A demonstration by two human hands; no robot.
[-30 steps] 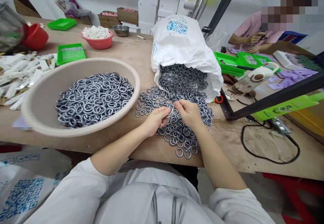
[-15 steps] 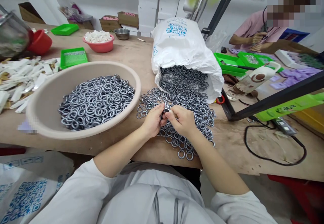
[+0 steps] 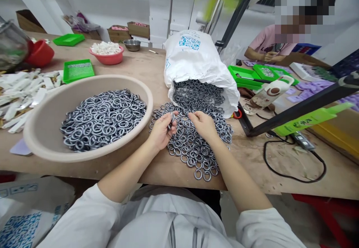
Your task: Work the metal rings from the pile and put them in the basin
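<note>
Dark grey metal rings (image 3: 193, 147) lie in a loose pile on the table, spilling from the mouth of a white sack (image 3: 196, 57). Over the left part of this pile, my left hand (image 3: 162, 130) is closed around a few rings, one standing up between thumb and fingers. My right hand (image 3: 204, 125) hovers at the pile's middle, apart from the left. Its thumb and fingertips are pinched together; what they hold, if anything, is too small to make out. Left of my hands, a wide beige basin (image 3: 42, 143) contains a heap of similar rings.
White pieces (image 3: 17, 102) are heaped at the far left. Behind the basin are a green tray (image 3: 65, 77) and a red bowl (image 3: 112, 58) of white parts. A black metal frame bar (image 3: 269, 124), a bottle (image 3: 260, 98) and a power strip (image 3: 303, 142) occupy the right. Another person (image 3: 269, 42) sits beyond.
My hands were together over the pile, fingers meeting on a small dark thing. They have since moved apart, rings staying in the left. The whole view has shifted slightly.
</note>
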